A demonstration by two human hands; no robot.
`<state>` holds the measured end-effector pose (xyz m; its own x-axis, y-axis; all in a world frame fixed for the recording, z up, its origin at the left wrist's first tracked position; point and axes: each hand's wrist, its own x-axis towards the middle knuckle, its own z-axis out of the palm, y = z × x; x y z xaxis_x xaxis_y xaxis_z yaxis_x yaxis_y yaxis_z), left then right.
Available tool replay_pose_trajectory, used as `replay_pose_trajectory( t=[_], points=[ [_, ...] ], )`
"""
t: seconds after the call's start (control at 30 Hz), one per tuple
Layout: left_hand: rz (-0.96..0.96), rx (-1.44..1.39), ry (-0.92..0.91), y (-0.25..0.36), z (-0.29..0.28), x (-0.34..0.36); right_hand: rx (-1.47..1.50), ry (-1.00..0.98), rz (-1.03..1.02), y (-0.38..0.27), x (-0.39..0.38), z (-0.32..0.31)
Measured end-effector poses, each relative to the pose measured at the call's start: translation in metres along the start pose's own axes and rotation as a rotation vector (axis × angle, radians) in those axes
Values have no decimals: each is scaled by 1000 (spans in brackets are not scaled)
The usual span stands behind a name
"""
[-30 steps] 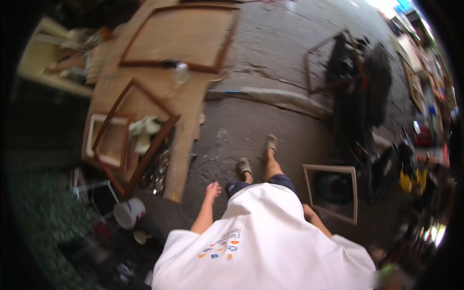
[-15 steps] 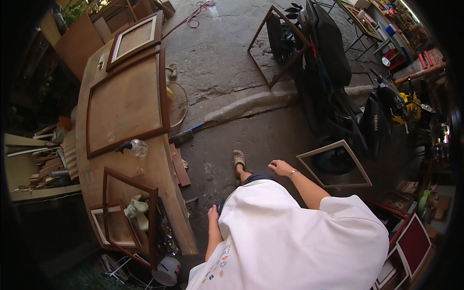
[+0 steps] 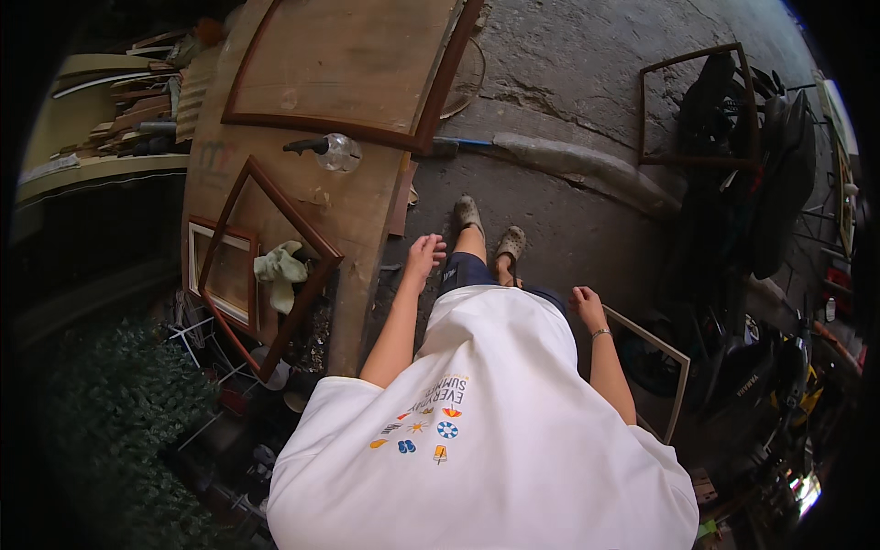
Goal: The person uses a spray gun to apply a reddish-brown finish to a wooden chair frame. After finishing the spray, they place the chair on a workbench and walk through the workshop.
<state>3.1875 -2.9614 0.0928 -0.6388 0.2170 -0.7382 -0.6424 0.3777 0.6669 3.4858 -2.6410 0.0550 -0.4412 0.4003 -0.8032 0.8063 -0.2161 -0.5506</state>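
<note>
My left hand (image 3: 424, 259) hangs empty, fingers apart, beside the edge of a plywood-topped table (image 3: 357, 284). On my other side my right hand (image 3: 587, 307) is loosely curled with nothing visible in it. Close to it a pale, thin empty frame (image 3: 680, 385) stands low, partly hidden by my arm. On the table a brown wooden frame (image 3: 298, 211) lies at a slant over a smaller frame with a white inner edge (image 3: 194, 252). A pale crumpled cloth or glove (image 3: 280, 267) sits there too. Further up are a clear spray bottle with a black head (image 3: 338, 153) and a large brown frame (image 3: 321, 133).
Ahead runs a raised rough concrete strip (image 3: 577, 160) across the grey floor (image 3: 559, 78). A dark frame (image 3: 644, 115) leans by a black motorbike (image 3: 788, 174) at right. Scrap wood pieces (image 3: 128, 119) fill the far left; green foliage (image 3: 119, 431) stands near left.
My view has swung left and I have come closer to the table. My left hand has lifted forward with its fingers apart, while my right hand has dropped back. Both feet now show.
</note>
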Motion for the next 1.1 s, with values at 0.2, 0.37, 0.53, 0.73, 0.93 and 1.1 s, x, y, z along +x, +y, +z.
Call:
replay_pose_trajectory(
  t=[0.2, 0.37, 0.53, 0.73, 0.93, 1.1],
  points=[
    [207, 55, 6, 61, 20, 44, -29, 72, 86, 6, 0, -11],
    [981, 802, 305, 154, 23, 42, -20, 95, 164, -23, -2, 1],
    [831, 1117, 210, 195, 25, 78, 17, 119, 133, -87, 7, 27],
    [724, 1302, 97, 228, 44, 116, 58, 173, 92, -142, 1, 49],
    [824, 1345, 119, 265, 61, 166, 92, 218, 205, -129, -16, 60],
    [897, 1410, 134, 293, 73, 202, -91, 246, 202, -118, -25, 66]
  ],
)
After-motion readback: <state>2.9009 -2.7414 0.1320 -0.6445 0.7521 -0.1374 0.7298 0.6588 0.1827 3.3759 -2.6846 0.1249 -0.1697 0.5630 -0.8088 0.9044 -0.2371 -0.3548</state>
